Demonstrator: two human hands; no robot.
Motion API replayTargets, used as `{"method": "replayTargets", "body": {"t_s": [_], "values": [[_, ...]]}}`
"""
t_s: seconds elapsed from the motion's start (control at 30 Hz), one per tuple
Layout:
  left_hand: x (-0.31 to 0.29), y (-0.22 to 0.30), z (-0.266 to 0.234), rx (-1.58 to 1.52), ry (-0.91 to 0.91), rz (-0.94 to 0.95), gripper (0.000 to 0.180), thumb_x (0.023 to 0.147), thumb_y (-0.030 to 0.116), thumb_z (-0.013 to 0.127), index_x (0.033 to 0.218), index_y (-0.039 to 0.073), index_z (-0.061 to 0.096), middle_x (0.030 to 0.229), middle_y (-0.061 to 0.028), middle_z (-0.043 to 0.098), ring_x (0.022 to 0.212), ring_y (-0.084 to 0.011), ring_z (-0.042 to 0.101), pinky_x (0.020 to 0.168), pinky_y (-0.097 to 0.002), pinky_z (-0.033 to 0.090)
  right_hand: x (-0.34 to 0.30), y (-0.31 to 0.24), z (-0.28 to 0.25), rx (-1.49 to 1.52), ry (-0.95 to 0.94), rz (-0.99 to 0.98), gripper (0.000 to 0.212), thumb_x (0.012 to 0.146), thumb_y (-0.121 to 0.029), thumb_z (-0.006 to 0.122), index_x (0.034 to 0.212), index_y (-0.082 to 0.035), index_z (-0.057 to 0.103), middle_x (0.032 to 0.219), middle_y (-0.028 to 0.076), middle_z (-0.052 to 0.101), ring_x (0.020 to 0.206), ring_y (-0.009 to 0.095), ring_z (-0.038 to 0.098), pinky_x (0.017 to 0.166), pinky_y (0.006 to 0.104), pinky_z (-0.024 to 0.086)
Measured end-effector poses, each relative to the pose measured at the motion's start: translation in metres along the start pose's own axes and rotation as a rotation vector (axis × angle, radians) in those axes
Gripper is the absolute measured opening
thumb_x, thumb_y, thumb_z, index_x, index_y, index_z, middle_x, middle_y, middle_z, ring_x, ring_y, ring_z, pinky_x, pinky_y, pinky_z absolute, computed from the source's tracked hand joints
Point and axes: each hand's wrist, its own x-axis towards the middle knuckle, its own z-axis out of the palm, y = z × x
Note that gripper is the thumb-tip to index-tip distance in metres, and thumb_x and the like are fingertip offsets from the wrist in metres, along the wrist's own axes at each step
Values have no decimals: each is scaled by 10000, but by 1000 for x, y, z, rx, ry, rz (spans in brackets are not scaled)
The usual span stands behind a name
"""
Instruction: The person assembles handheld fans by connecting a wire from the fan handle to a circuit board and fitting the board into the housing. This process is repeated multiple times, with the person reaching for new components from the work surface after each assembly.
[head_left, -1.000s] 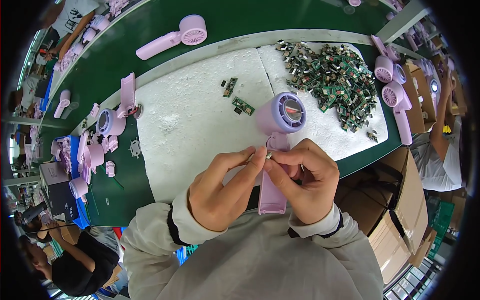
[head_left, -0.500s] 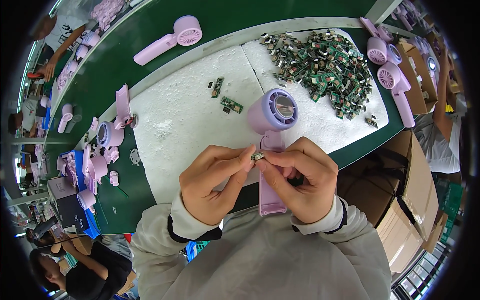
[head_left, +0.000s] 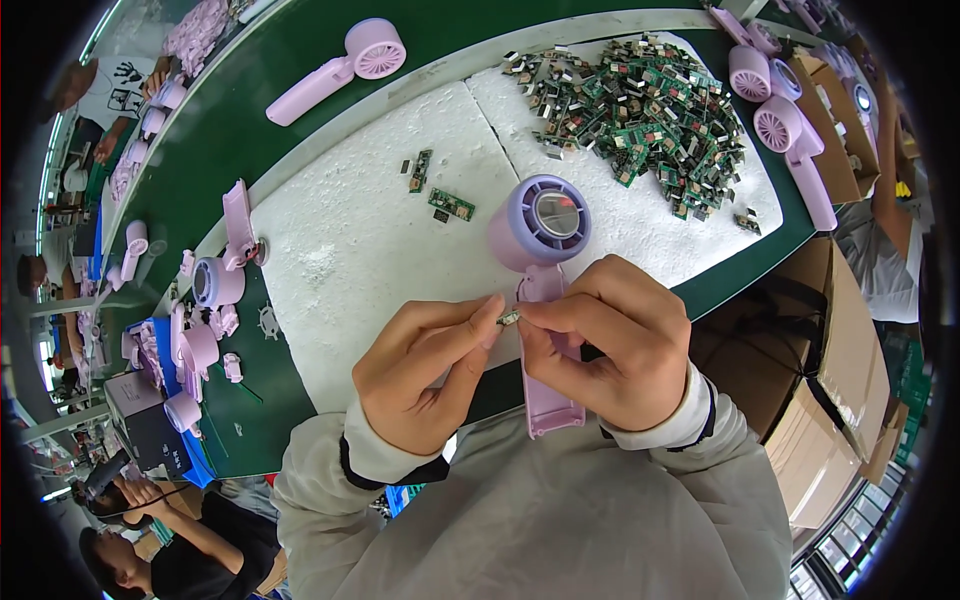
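My left hand [head_left: 425,375] pinches one end of a tiny circuit board [head_left: 508,318] between thumb and forefinger. My right hand [head_left: 622,350] is closed with its thumb and forefinger at the board's other end. Just beneath the fingers lies a lilac handheld fan [head_left: 508,240], its round head away from me and its opened, hollow handle shell [head_left: 552,405] pointing toward me. My right hand covers part of the handle; whether its other fingers grip the shell is hidden.
Two loose circuit boards [head_left: 451,204] lie on the white foam sheet [head_left: 350,220], with a big heap of boards [head_left: 650,125] at far right. Fan parts [head_left: 218,283] crowd the left. Another fan [head_left: 375,50] lies beyond. Cartons [head_left: 850,360] stand at right. Co-workers sit at left.
The small board has tilted slightly between my fingertips. My right hand and the handle's near end have shifted a little to the right. At lower left, a co-worker's arm has moved.
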Motion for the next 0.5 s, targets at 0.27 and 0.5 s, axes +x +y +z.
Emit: {"method": "replayTargets", "body": {"t_s": [0.27,0.5], "values": [[-9,6,21,282,209,164,391,828,-148,698,1204,-40,710,1080,-176,666,873,-247,737,688,-308,610,-7,-14,12,137,61,203,196,715,58,798,900,10,757,762,36,622,574,67,536,502,231,413],[-2,15,15,408,112,220,415,814,-97,721,1223,-36,690,1109,-196,656,880,-272,727,686,-318,612,2,-11,-1,169,43,239,173,740,58,794,904,22,752,766,36,626,609,68,534,539,221,403]]}}
